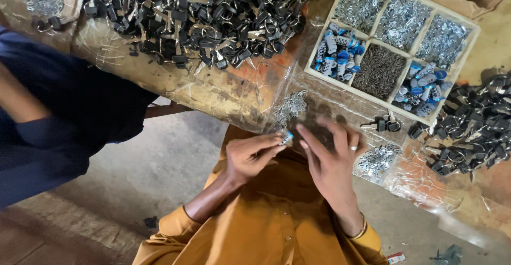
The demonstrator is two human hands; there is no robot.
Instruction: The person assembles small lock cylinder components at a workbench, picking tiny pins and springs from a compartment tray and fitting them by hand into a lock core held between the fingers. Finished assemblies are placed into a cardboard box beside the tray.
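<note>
The left hand (250, 156) pinches a small lock cylinder (287, 137), silver with a blue end, between thumb and fingertips, closed tight on it. The cylinder sits just off the near edge of the tabletop (234, 92), over the person's orange shirt (266, 227). Its long axis runs roughly from the left hand's fingertips up and to the right, toward the table; the blue end shows at the upper right, though the piece is small and partly covered, so the exact tilt is hard to tell.

The right hand (332, 161) is spread, fingers apart and pointing toward the table's near edge, holding nothing that can be seen. Its index finger comes close beside the cylinder; whether it touches cannot be told. A ring sits on one finger and a bangle at the wrist.

Just beyond the hands, on clear plastic sheeting at the near edge, lie two small heaps of silver metal parts (290, 108). A wooden tray (319, 73) with compartments stands toward the right far side, holding silver parts, dark pins and more blue-ended cylinders (340, 52). A big pile of black-headed keys (207, 14) covers the far left of the tabletop, and another pile lies by the right edge. A person's dark blue sleeve (48, 132) enters at the left.
</note>
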